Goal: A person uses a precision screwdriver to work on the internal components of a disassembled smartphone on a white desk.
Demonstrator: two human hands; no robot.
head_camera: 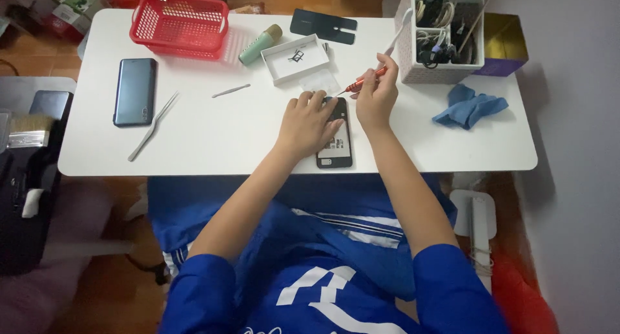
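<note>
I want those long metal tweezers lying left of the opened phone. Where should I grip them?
Grip the tweezers around the middle of the joined legs, coming from above. They lie flat and slanted on the white table, with bare surface on both sides and the dark phone just beyond.

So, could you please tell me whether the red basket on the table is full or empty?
Empty: the red basket shows only its bare mesh floor.
</note>
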